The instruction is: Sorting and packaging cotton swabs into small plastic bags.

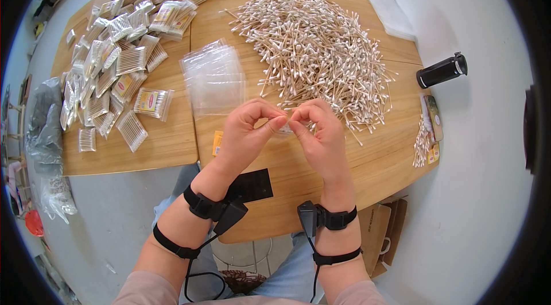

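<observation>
From my end of the feed, I see both of the person's bare hands meeting over the near part of the light-brown wooden table [293,190]. The left hand [245,130] is curled, thumb and forefinger brought together in a pinch; the right hand [321,132] mirrors it, its fingertips just beside the left's. Between and below them I make out a small piece of clear plastic [283,129] that both seem to grip by its upper edge, though the fingers hide so much that I can't tell its full shape or whether anything is inside. Just beyond the right hand spreads a large heap of white-tipped cotton swabs with pale sticks [315,46]. Past the left hand, flat clear plastic bags [215,87] lie overlapping on the tabletop, and further left I have a loose pile of clear packets filled with swabs [131,59], some showing yellow labels. A small yellow card [217,142] lies just beside the left wrist, and a flat black rectangular object [255,184] sits partly under the left forearm in my view. At the table's right edge I see a black cylinder [439,71].
</observation>
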### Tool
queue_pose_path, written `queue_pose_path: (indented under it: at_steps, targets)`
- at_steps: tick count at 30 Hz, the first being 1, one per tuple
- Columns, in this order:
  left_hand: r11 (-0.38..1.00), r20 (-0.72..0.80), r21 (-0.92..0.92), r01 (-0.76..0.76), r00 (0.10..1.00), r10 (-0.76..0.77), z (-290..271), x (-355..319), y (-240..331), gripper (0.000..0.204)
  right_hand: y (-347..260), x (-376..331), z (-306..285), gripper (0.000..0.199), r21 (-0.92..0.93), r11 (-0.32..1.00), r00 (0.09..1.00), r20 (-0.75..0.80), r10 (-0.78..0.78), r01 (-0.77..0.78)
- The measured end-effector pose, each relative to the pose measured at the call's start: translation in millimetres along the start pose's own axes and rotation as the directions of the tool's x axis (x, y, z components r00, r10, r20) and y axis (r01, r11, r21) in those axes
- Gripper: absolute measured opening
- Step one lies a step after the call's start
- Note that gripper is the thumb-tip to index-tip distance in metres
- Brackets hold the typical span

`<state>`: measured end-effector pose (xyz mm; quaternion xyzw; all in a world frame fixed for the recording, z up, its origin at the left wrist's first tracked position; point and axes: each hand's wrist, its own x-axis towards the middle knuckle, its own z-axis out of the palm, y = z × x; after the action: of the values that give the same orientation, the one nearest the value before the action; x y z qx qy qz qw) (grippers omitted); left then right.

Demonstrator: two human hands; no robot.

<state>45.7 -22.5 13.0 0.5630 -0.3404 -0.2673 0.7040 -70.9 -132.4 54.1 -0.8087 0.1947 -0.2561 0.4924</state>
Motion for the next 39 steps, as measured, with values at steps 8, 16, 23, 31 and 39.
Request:
queue_pose_path:
  at_steps: [8,16,23,31,39]
  targets:
    - [0.979,0.017,0.165,-0.117,0.993,0.115,-1,3,5,0.005,2,0,-5,0.008,-0.008,1.0,0.999,-0.026,-0.025,0.025]
    - [0.994,0.061,0.105,-0.031,0.998,0.025,0,4,13,0.007,3,0,-10,0.008,-0.044,0.999,0.999,-0.045,-0.008,0.006]
    - [0.982,0.079,0.174,-0.079,0.995,0.066,-5,6,11,0.008,2,1,-9,0.007,-0.038,0.998,0.997,-0.053,-0.055,0.053]
    - [0.994,-0.025,0.106,-0.003,1.0,0.006,-10,4,-1,0.01,8,-3,-2,0.007,0.153,0.969,0.979,-0.035,0.2,-0.193]
    - [0.972,-0.01,-0.181,0.149,0.988,-0.154,-7,5,2,0.01,14,-4,-4,0.005,0.408,0.9,0.978,-0.068,0.197,-0.153]
